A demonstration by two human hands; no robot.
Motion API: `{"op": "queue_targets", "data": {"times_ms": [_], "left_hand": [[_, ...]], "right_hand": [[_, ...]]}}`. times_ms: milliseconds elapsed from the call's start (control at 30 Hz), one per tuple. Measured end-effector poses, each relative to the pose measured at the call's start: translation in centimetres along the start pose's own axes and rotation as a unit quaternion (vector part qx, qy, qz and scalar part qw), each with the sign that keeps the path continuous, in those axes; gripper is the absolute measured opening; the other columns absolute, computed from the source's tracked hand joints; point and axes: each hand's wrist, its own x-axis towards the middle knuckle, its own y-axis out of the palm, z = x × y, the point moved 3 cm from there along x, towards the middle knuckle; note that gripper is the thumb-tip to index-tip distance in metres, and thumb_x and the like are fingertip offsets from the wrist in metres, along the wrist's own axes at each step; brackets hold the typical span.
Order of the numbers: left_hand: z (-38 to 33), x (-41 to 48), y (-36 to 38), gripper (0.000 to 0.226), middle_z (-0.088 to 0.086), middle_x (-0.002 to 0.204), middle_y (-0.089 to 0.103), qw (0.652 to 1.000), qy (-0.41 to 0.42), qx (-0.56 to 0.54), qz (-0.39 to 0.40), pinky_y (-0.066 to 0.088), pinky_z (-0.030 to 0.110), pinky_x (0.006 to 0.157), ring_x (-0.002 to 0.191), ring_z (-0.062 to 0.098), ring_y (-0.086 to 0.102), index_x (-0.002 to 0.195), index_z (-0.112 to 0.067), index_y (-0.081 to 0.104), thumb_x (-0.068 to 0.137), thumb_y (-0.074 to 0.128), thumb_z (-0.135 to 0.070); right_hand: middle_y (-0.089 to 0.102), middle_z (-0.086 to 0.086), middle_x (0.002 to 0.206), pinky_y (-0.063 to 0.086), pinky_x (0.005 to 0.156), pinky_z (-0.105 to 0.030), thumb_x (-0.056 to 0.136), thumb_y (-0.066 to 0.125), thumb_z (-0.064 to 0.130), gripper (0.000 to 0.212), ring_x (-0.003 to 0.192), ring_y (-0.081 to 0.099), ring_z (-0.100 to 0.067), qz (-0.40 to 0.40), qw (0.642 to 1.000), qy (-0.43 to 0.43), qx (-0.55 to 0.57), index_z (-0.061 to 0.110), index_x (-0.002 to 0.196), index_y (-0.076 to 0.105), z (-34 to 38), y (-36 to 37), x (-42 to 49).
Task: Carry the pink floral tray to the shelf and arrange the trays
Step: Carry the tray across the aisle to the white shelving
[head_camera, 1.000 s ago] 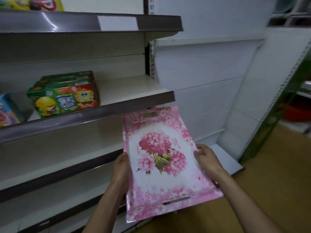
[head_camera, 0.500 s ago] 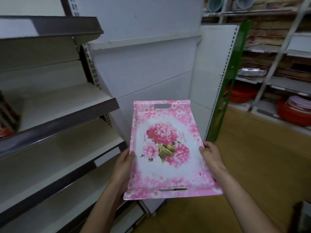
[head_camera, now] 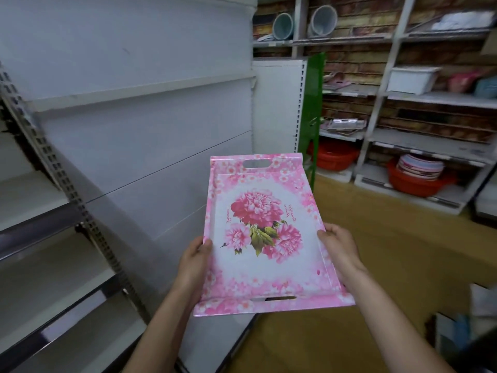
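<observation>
Grey metal shelving (head_camera: 40, 189) at left. Left hand (head_camera: 192, 262) grips left rim of pink floral rectangular plastic tray (head_camera: 265, 238), thumb on top; right hand (head_camera: 340, 249) grips right rim. Tray held in air between both hands, near level. Red plastic basin (head_camera: 414, 187) far right.

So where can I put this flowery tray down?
Bare board for the pink floral tray shows on the left shelves, beside the perforated upright, and on the grey shelf above the plate stack. Down by the red basins it is crowded.
</observation>
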Motion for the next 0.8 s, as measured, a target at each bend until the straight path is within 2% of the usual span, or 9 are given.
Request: {"op": "queue_targets", "data": {"times_ms": [67, 100, 167, 300, 467, 633, 800], "left_hand": [[-0.2, 0.8, 2.1, 0.03, 0.009, 0.104, 0.076, 1.0, -0.001, -0.008, 0.012, 0.059, 0.051, 0.083, 0.089, 0.03, 0.074, 0.123, -0.012, 0.062, 0.105, 0.046, -0.029], [-0.3, 1.2, 3.2, 0.03, 0.009, 0.104, 0.076, 1.0, 0.001, -0.011, 0.02, 0.059, 0.05, 0.083, 0.089, 0.031, 0.074, 0.123, -0.012, 0.062, 0.105, 0.046, -0.029], [-0.4, 2.0, 5.3, 0.029, 0.008, 0.104, 0.076, 0.999, -0.001, -0.014, 0.038, 0.06, 0.049, 0.082, 0.09, 0.03, 0.074, 0.123, -0.013, 0.062, 0.105, 0.045, -0.029], [-0.6, 3.4, 9.1, 0.026, 0.006, 0.1, 0.077, 0.998, 0.01, -0.013, 0.066, 0.06, 0.043, 0.076, 0.087, 0.028, 0.075, 0.118, -0.014, 0.065, 0.105, 0.045, -0.024], [-1.3, 5.5, 12.6, 0.025, 0.008, 0.105, 0.076, 0.993, 0.019, -0.008, 0.114, 0.06, 0.043, 0.075, 0.088, 0.028, 0.075, 0.116, -0.014, 0.066, 0.106, 0.045, -0.023], [-2.5, 8.5, 15.9, 0.025, 0.008, 0.099, 0.077, 0.986, 0.025, -0.012, 0.165, 0.059, 0.033, 0.061, 0.082, 0.026, 0.075, 0.113, -0.012, 0.065, 0.106, 0.044, -0.022], [-4.2, 13.5, 19.1, 0.023, 0.007, 0.102, 0.076, 0.977, 0.028, -0.012, 0.209, 0.059, 0.035, 0.067, 0.086, 0.025, 0.075, 0.113, -0.014, 0.066, 0.105, 0.046, -0.023]], "right_hand": [[0.073, 0.0, 0.098, 0.058, 0.069, -0.036, 0.097, 0.052, 0.018, 0.018, 0.081, 0.071, -0.018, -0.005, 1.0, 0.009, 0.003, 0.014, 0.109, 0.065, -0.4, -1.8, 0.8], [0.074, 0.0, 0.097, 0.059, 0.077, -0.043, 0.096, 0.053, 0.019, 0.017, 0.083, 0.072, -0.02, -0.012, 1.0, 0.013, 0.002, 0.015, 0.106, 0.066, -0.5, -2.7, 1.1], [0.074, 0.0, 0.095, 0.057, 0.084, -0.045, 0.093, 0.055, 0.02, 0.014, 0.085, 0.071, -0.021, -0.027, 1.0, 0.015, -0.003, 0.017, 0.101, 0.067, -0.7, -4.5, 1.7], [0.074, 0.0, 0.095, 0.054, 0.077, -0.037, 0.09, 0.055, 0.015, 0.016, 0.084, 0.07, -0.02, -0.057, 0.998, 0.019, -0.008, 0.018, 0.1, 0.066, -0.8, -7.6, 2.6], [0.074, 0.001, 0.095, 0.058, 0.083, -0.046, 0.092, 0.053, 0.015, 0.016, 0.084, 0.072, -0.021, -0.082, 0.996, 0.039, -0.001, 0.018, 0.103, 0.064, -1.2, -9.6, 3.6], [0.074, 0.0, 0.097, 0.058, 0.081, -0.049, 0.094, 0.052, 0.012, 0.017, 0.083, 0.073, -0.021, -0.123, 0.991, 0.043, 0.015, 0.019, 0.106, 0.063, -1.5, -10.7, 5.6], [0.072, -0.001, 0.105, 0.059, 0.079, -0.046, 0.095, 0.053, 0.011, 0.026, 0.086, 0.073, -0.02, -0.161, 0.985, 0.045, 0.037, 0.02, 0.118, 0.057, -0.7, -11.1, 8.4]]}}
